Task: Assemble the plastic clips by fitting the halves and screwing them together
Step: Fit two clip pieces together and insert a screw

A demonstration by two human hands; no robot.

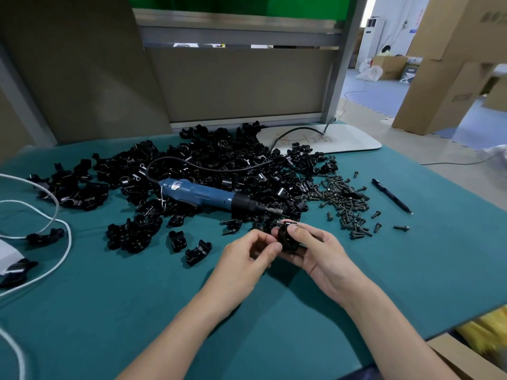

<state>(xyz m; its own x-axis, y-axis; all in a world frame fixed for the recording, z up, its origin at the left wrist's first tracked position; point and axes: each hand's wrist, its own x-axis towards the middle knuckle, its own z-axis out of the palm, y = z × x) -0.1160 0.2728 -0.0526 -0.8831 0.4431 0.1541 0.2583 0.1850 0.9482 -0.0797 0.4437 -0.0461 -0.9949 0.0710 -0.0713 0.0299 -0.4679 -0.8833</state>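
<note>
Black moulded plastic, hard and glossy, makes up the clip (285, 238), which is held just above the teal cloth (115, 311) a little right of centre. The left hand (244, 259) pinches the clip's near edge between thumb and forefinger. The right hand (318, 253) curls round its far side with the thumb pressed on top. A screw (286, 222) seems to stand out of the upper lug at 12 o'clock; whether it has caught the thread I cannot tell. The piece looks light and stiff, so I judge it will not bend, but its smooth halves may slip along the seam until the screw bites. The safest hold is probably across that seam on the rounded body, leaving the lugs free for the driver. At 11 o'clock from the hands the blue electric screwdriver (208, 196) lies on its side, bit toward them, resting on the heap of clip halves (219, 163). That heap spreads back to 12 o'clock. Loose screws (347, 205) are scattered at 1 to 2 o'clock, small and likely to roll, with a black pen (392, 196) beyond them. Two single clip halves (177, 240) lie at 9 o'clock, and a white cable (59, 244) loops farther out.
</note>
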